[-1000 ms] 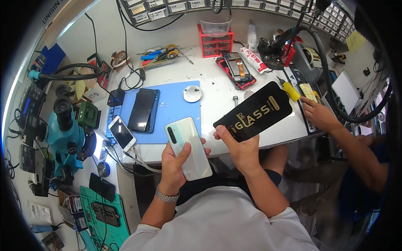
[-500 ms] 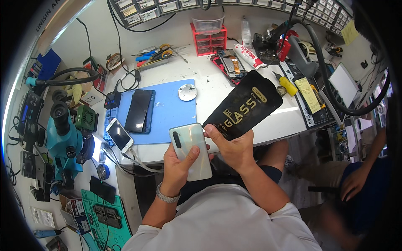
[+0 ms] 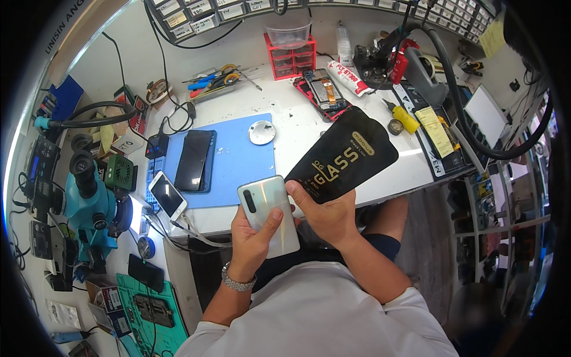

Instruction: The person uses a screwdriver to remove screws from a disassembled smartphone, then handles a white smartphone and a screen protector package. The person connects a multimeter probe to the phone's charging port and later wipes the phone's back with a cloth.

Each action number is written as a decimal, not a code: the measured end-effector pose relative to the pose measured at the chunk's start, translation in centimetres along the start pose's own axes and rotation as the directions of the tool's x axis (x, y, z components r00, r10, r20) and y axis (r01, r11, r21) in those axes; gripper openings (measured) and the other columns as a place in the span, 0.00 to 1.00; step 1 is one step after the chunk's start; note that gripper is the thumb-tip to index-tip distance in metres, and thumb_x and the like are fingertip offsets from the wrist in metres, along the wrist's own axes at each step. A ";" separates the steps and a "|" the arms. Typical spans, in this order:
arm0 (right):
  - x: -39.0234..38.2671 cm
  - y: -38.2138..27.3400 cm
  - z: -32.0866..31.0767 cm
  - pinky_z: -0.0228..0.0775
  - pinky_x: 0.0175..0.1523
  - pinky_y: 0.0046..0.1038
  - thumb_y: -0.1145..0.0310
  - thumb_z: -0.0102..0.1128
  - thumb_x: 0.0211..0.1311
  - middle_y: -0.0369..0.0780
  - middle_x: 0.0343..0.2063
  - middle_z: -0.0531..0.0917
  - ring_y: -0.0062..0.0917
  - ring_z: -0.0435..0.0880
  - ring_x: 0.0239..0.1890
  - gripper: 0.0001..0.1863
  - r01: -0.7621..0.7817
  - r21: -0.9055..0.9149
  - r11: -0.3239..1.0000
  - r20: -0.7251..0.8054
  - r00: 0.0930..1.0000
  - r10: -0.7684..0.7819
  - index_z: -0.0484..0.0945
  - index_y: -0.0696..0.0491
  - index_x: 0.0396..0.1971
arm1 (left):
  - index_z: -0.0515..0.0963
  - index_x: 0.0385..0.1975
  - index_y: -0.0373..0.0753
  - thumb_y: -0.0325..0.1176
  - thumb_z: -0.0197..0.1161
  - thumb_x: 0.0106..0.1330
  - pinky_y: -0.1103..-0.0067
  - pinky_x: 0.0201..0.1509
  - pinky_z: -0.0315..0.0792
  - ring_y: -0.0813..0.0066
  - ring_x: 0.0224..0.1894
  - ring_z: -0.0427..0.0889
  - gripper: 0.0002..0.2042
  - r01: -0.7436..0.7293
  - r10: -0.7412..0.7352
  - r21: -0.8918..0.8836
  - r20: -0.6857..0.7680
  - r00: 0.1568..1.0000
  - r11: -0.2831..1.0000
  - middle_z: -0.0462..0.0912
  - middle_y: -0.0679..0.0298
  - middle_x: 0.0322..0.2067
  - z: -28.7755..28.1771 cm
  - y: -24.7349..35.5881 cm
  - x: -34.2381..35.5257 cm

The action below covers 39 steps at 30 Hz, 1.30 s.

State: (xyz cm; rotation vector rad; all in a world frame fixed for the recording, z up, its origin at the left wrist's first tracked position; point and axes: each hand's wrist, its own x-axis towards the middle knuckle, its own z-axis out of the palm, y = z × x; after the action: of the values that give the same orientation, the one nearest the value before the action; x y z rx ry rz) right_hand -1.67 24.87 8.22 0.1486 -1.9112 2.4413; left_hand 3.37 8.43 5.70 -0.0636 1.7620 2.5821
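Note:
My left hand is closed round a pale, silvery smartphone, its back with a dark camera strip turned up. In my right hand is a black screen-protector package with gold lettering, pinched at its lower end by the thumb. Phone and package are held side by side over the table's front edge, their near corners almost meeting. Beyond them a blue mat carries a dark phone and a round metal lid. A white phone with a cable plugged in lies at the mat's left corner.
At the left stands a teal microscope. Below it lies a green mat with a phone holder. Toward the back are an opened phone, a red drawer box, and hand tools. A yellow bottle lies at the right.
The view has shifted slightly. Both hands keep their hold on the phone and the package, nearly unmoved. The person at the right has mostly gone from view, showing shelves there.

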 end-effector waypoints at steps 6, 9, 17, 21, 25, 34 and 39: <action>0.3 -0.4 -0.3 0.81 0.35 0.22 0.77 0.76 0.69 0.36 0.33 0.91 0.18 0.89 0.31 0.06 -0.083 0.062 0.995 0.017 0.996 0.082 0.86 0.58 0.40 | 0.72 0.67 0.33 0.34 0.69 0.80 0.64 0.52 0.91 0.61 0.46 0.94 0.22 0.037 -0.039 -0.062 -0.032 0.999 0.997 0.89 0.49 0.53 0.4 0.0 -0.2; 0.1 0.3 -0.3 0.82 0.36 0.22 0.77 0.76 0.68 0.37 0.34 0.91 0.18 0.89 0.31 0.06 -0.067 0.062 0.996 0.005 0.998 0.067 0.86 0.58 0.40 | 0.72 0.67 0.34 0.35 0.69 0.80 0.63 0.51 0.91 0.60 0.47 0.94 0.22 0.034 -0.036 -0.072 -0.026 0.999 0.997 0.89 0.49 0.53 0.5 -0.1 0.0; -0.4 0.1 -0.2 0.83 0.41 0.23 0.79 0.75 0.67 0.37 0.33 0.91 0.19 0.91 0.35 0.06 0.020 -0.031 0.999 -0.053 0.998 -0.021 0.86 0.59 0.40 | 0.71 0.67 0.35 0.35 0.66 0.82 0.61 0.51 0.92 0.57 0.50 0.92 0.21 -0.022 0.007 -0.147 -0.103 0.995 0.989 0.88 0.48 0.53 0.7 0.6 0.5; -1.2 0.4 -1.1 0.82 0.44 0.23 0.80 0.76 0.67 0.37 0.35 0.91 0.18 0.90 0.37 0.08 -0.033 -0.118 0.992 0.041 0.998 0.038 0.85 0.58 0.42 | 0.72 0.66 0.37 0.38 0.64 0.83 0.60 0.52 0.90 0.59 0.50 0.91 0.19 -0.139 0.089 -0.174 -0.267 0.960 0.975 0.86 0.51 0.52 0.9 1.1 1.5; -1.9 0.7 -1.7 0.81 0.44 0.23 0.80 0.77 0.67 0.35 0.35 0.90 0.17 0.89 0.37 0.09 -0.049 -0.128 0.991 0.071 0.996 0.058 0.85 0.58 0.43 | 0.73 0.64 0.39 0.40 0.62 0.84 0.60 0.53 0.88 0.62 0.49 0.89 0.18 -0.218 0.158 -0.171 -0.307 0.939 0.961 0.85 0.53 0.51 0.7 1.6 2.3; -2.3 0.7 -1.6 0.80 0.44 0.23 0.79 0.78 0.65 0.34 0.37 0.89 0.16 0.87 0.38 0.12 -0.017 -0.132 0.991 0.089 0.996 0.029 0.85 0.57 0.45 | 0.73 0.64 0.39 0.40 0.64 0.83 0.62 0.50 0.89 0.62 0.46 0.91 0.17 -0.235 0.183 -0.153 -0.295 0.938 0.960 0.86 0.53 0.49 1.0 1.6 2.4; -2.9 1.3 -1.3 0.82 0.46 0.25 0.71 0.79 0.67 0.35 0.38 0.92 0.18 0.90 0.39 0.12 -0.031 -0.094 0.995 0.069 0.997 0.037 0.88 0.55 0.47 | 0.73 0.64 0.37 0.39 0.64 0.84 0.62 0.49 0.89 0.61 0.46 0.91 0.18 -0.241 0.191 -0.132 -0.309 0.932 0.962 0.86 0.52 0.49 1.0 1.5 1.9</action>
State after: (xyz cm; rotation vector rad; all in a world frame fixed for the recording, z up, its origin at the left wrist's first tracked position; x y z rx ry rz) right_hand 1.01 25.91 6.40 0.2033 -2.0690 2.3926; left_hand 1.37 8.75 7.40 -0.2863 1.7164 3.0157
